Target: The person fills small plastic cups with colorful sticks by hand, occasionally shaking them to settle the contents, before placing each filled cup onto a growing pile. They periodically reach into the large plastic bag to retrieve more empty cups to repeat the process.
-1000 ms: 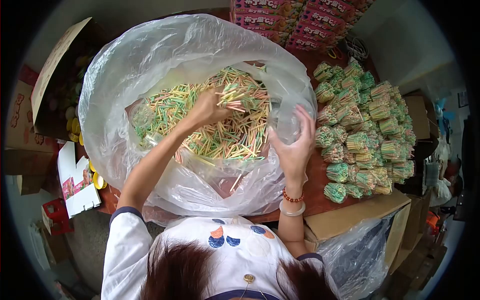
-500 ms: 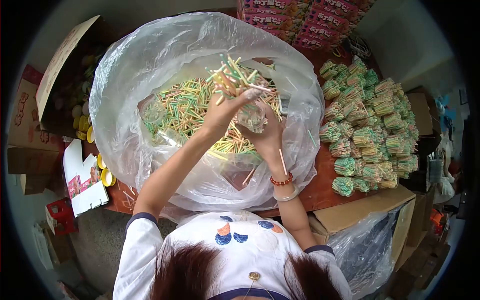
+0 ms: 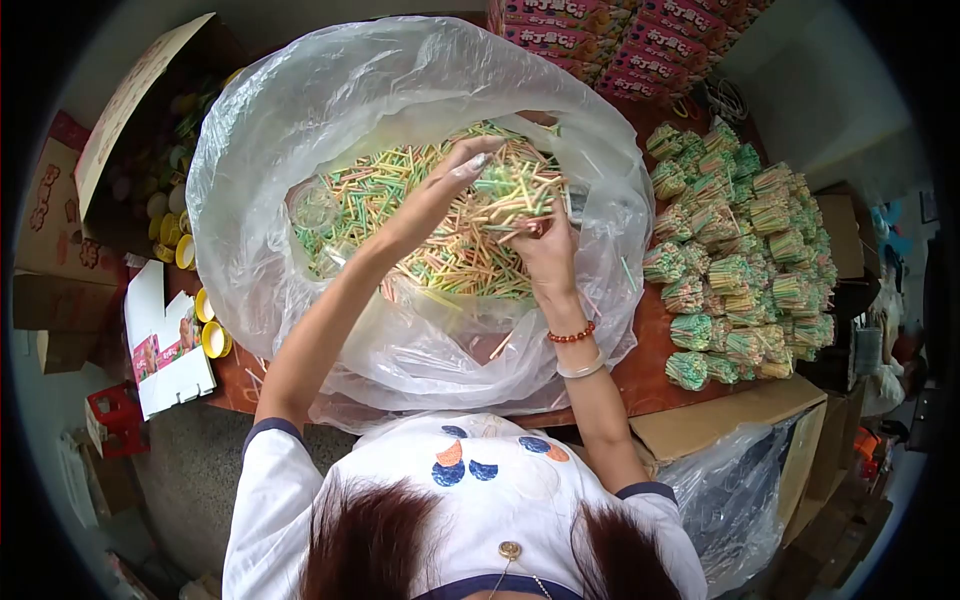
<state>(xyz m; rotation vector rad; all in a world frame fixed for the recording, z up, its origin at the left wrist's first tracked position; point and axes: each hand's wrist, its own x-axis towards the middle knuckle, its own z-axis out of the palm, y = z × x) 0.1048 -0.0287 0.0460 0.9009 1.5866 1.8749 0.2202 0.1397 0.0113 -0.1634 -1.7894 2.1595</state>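
Note:
Thin pastel sticks (image 3: 395, 185) in green, yellow and pink fill a large clear plastic bag (image 3: 290, 100) spread open on the table. Above the pile, my right hand (image 3: 550, 250) grips what looks like a clear cup (image 3: 494, 180), tipped over, with a dense bunch of sticks (image 3: 525, 200) fanning from it. Much of the cup is hidden by the sticks and by blur. My left hand (image 3: 445, 190) is beside the cup's far end, fingers stretched out; whether they touch it I cannot tell. Another clear round container (image 3: 315, 208) lies at the pile's left.
Several tied stick bundles (image 3: 740, 260) are stacked on the red-brown table (image 3: 640, 385) at right. Pink printed boxes (image 3: 650, 50) stand at the back. An open carton (image 3: 130, 120) and yellow lids (image 3: 215, 340) are at left. Another carton (image 3: 720, 420) sits at front right.
The sticks that my left hand held now fan out from the cup in my right hand. My left fingers have opened, and the cup has tipped over.

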